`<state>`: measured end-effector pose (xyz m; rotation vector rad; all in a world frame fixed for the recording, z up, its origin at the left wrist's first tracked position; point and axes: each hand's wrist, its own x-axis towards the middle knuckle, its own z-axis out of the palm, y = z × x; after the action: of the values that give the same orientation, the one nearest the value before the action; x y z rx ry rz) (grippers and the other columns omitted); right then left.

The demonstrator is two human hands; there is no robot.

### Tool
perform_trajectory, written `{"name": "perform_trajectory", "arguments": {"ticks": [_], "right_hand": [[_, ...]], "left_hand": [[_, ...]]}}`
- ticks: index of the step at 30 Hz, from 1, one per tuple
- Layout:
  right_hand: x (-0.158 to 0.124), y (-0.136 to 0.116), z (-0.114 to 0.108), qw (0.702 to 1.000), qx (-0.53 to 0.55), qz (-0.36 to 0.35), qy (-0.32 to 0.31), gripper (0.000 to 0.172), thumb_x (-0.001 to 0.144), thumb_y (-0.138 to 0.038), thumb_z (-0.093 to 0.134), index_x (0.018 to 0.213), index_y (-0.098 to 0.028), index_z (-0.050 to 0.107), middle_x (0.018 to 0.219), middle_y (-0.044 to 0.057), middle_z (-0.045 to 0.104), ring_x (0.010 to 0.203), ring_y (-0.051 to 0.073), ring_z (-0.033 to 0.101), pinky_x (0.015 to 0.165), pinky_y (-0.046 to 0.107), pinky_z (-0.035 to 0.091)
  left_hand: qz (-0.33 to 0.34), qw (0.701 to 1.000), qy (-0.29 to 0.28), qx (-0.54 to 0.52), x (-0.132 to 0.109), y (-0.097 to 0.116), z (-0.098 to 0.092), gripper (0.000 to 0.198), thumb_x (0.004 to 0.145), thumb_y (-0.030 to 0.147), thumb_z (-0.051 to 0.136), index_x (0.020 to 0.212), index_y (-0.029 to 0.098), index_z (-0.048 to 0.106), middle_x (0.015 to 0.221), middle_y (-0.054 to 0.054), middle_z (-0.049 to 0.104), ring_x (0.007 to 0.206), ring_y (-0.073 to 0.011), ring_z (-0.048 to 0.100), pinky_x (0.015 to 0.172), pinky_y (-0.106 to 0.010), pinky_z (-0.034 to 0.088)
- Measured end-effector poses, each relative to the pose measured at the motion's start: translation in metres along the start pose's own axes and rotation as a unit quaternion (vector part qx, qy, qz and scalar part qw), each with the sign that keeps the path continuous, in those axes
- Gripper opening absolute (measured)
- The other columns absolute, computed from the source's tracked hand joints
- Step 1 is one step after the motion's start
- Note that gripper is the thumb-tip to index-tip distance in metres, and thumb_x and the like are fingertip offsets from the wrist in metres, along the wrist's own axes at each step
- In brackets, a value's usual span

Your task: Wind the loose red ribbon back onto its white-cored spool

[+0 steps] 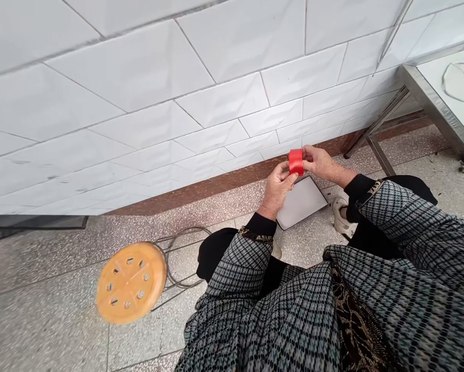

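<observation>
A shiny red roll, like tape, (296, 162) is held up between my two hands, in front of the base of the tiled wall. My left hand (277, 188) grips its left side and lower edge with thumb and fingers. On the other side, my right hand (320, 164) has its fingers and thumb closed on the roll's right edge. Below the hands a flat whitish-grey panel with a dark edge (302, 203) lies on the floor.
An orange round stool (131, 282) with metal legs lies tipped at the lower left. White tiled wall (239, 46) rises ahead. At the right stands a metal-framed table (441, 106) with a cable (462, 82) on top. A dark-edged object (34, 222) is at far left.
</observation>
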<state>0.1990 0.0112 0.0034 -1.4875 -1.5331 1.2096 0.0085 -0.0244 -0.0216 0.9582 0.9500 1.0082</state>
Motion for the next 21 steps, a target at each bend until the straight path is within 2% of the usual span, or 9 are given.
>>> {"name": "perform_trajectory", "arguments": {"ticks": [2, 4, 7, 9, 11, 14, 18, 21], "right_hand": [[0.005, -0.001, -0.001, 0.998, -0.027, 0.032, 0.052, 0.016, 0.084, -0.021, 0.078, 0.089, -0.021, 0.063, 0.084, 0.003, 0.075, 0.082, 0.023, 0.072, 0.079, 0.036, 0.06], [0.01, -0.002, -0.002, 0.993, -0.018, 0.088, 0.083, 0.011, 0.086, -0.018, 0.074, 0.087, -0.021, 0.063, 0.073, 0.002, 0.07, 0.072, 0.021, 0.069, 0.073, 0.033, 0.059], [0.015, -0.002, -0.003, 0.98, 0.062, 0.168, 0.085, 0.01, 0.091, -0.016, 0.07, 0.084, -0.02, 0.063, 0.061, 0.0, 0.065, 0.06, 0.016, 0.063, 0.062, 0.026, 0.056], [0.014, -0.003, -0.002, 0.968, 0.139, 0.196, 0.074, 0.015, 0.094, -0.018, 0.07, 0.081, -0.02, 0.063, 0.062, 0.002, 0.067, 0.054, 0.013, 0.058, 0.056, 0.022, 0.054], [0.012, -0.005, -0.001, 0.947, 0.225, 0.224, 0.048, 0.021, 0.099, -0.024, 0.071, 0.079, -0.019, 0.063, 0.064, 0.003, 0.067, 0.052, 0.011, 0.054, 0.052, 0.02, 0.052], [0.006, -0.008, 0.001, 0.901, 0.337, 0.272, -0.028, 0.024, 0.103, -0.034, 0.071, 0.085, -0.02, 0.066, 0.064, 0.002, 0.066, 0.051, 0.011, 0.054, 0.051, 0.019, 0.051], [0.0, -0.011, 0.005, 0.861, 0.395, 0.298, -0.12, 0.027, 0.107, -0.045, 0.068, 0.098, -0.02, 0.071, 0.064, 0.001, 0.066, 0.052, 0.012, 0.055, 0.053, 0.02, 0.051], [-0.002, -0.013, 0.004, 0.849, 0.405, 0.31, -0.139, 0.024, 0.106, -0.04, 0.066, 0.095, -0.019, 0.07, 0.066, 0.001, 0.067, 0.052, 0.01, 0.051, 0.05, 0.018, 0.047]], "left_hand": [[0.017, 0.999, 0.045, 0.001, -0.002, 0.0, 0.005, 0.056, 0.078, 0.056, 0.095, 0.115, 0.022, 0.07, 0.065, 0.007, 0.059, 0.051, -0.0071, 0.042, 0.052, -0.024, 0.035], [0.037, 0.996, 0.079, 0.005, -0.005, -0.001, 0.009, 0.049, 0.082, 0.06, 0.091, 0.102, 0.021, 0.07, 0.064, 0.007, 0.056, 0.052, -0.007, 0.042, 0.052, -0.024, 0.035], [0.04, 0.998, 0.045, 0.009, -0.011, -0.001, 0.013, 0.051, 0.086, 0.067, 0.086, 0.084, 0.02, 0.067, 0.059, 0.008, 0.048, 0.05, -0.006, 0.038, 0.052, -0.024, 0.033], [0.034, 0.999, 0.005, 0.015, -0.013, -0.001, 0.014, 0.053, 0.087, 0.07, 0.082, 0.081, 0.02, 0.068, 0.056, 0.009, 0.042, 0.049, -0.0061, 0.035, 0.051, -0.024, 0.031], [0.028, 0.999, -0.014, 0.027, -0.014, 0.0, 0.014, 0.054, 0.088, 0.072, 0.081, 0.082, 0.02, 0.069, 0.056, 0.008, 0.041, 0.05, -0.0068, 0.035, 0.051, -0.024, 0.029], [0.014, 0.998, -0.017, 0.055, -0.014, 0.002, 0.013, 0.053, 0.087, 0.071, 0.081, 0.083, 0.019, 0.069, 0.058, 0.007, 0.043, 0.052, -0.0075, 0.033, 0.05, -0.025, 0.028], [0.017, 0.993, -0.012, 0.116, -0.013, 0.005, 0.011, 0.045, 0.09, 0.064, 0.079, 0.085, 0.019, 0.074, 0.059, 0.005, 0.048, 0.053, -0.0093, 0.037, 0.05, -0.026, 0.033], [0.057, 0.982, 0.026, 0.178, -0.014, 0.006, 0.01, 0.035, 0.093, 0.053, 0.078, 0.083, 0.02, 0.074, 0.063, 0.002, 0.057, 0.059, -0.0133, 0.05, 0.056, -0.027, 0.043]]}}
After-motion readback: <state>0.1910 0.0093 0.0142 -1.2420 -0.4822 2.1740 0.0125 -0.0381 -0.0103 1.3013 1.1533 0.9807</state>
